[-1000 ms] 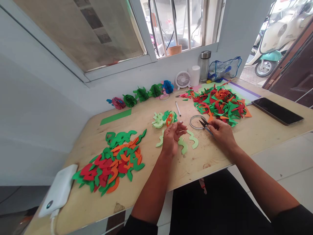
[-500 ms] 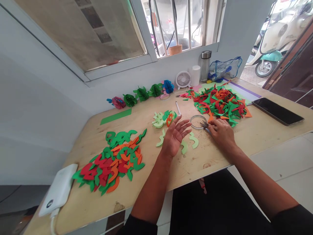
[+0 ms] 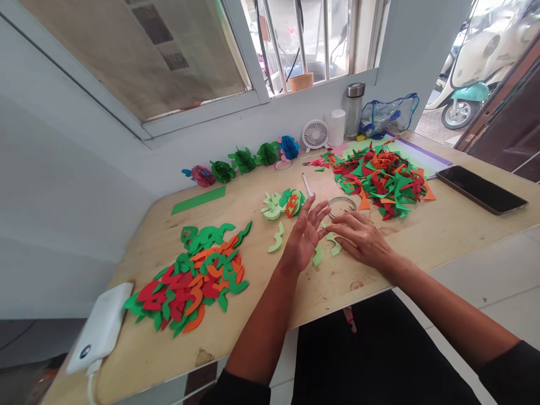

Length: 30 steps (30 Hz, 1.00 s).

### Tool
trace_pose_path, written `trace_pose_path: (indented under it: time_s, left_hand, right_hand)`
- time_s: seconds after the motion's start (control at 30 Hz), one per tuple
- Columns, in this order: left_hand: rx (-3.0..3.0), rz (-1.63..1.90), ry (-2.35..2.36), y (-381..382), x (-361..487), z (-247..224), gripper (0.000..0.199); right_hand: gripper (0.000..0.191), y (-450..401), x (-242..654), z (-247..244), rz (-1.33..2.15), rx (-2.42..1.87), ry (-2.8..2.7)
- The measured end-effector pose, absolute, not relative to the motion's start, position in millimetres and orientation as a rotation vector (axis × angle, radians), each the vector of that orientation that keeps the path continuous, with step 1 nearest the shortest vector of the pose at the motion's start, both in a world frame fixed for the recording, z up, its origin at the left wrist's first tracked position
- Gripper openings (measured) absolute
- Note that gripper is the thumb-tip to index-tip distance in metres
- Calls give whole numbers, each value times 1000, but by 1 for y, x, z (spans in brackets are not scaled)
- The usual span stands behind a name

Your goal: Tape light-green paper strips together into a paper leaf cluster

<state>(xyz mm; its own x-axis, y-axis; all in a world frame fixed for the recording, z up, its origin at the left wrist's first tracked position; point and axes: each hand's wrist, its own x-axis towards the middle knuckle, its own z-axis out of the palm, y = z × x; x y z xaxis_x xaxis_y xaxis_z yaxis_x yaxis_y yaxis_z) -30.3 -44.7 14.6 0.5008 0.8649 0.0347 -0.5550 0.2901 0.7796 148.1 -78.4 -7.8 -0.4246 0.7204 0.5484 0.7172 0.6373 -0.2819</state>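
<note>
My left hand [image 3: 304, 235] is raised over the middle of the table, palm turned up and fingers apart, holding nothing. Touching or nearly touching its fingertips is my right hand [image 3: 360, 237], palm down with fingers spread. Beneath and between the hands lie pale green wavy paper pieces [image 3: 318, 254], partly covered; another pale green piece [image 3: 277, 238] lies left of my left hand. A clear ring [image 3: 341, 205] sits just behind my right hand. Beyond my left hand are a light green paper cluster [image 3: 273, 206] and an orange and green cut-out [image 3: 292, 205].
Cut paper shapes [image 3: 189, 281] are heaped at left, colourful scraps [image 3: 383, 180] at right. A phone [image 3: 481, 189] lies far right, a power bank [image 3: 101, 326] far left. Paper flowers [image 3: 243, 160], a small fan [image 3: 315, 135] and a bottle [image 3: 354, 111] line the wall.
My right hand has moved left towards my left hand and no longer holds the small dark-tipped tool seen earlier. My left hand has stayed nearly in place.
</note>
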Motion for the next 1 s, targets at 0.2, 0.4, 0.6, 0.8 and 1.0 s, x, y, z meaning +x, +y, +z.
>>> trace_pose_path:
  time_s: [0.2,0.4,0.6,0.8,1.0]
  left_hand:
    - [840,937,485,-46,-26,14,50]
    - [877,925,503,-48,-24,16,55]
    - [907,963,490,-45,-27,13,56]
    - [954,1025,500,-44,-32,13,52]
    - [953,1056,540,-42,-33,9,44]
  right_hand:
    - [25,-77,145,-11,34,-1161,-2242]
    - [21,-77,148,-13,67,-1155,-2191]
    - [24,-78,150,-8,190,-1118,-2091]
    - [30,-77,153,-6,328,-1150,-1937]
    - [20,-74,155,-11,154,-1256,-1923]
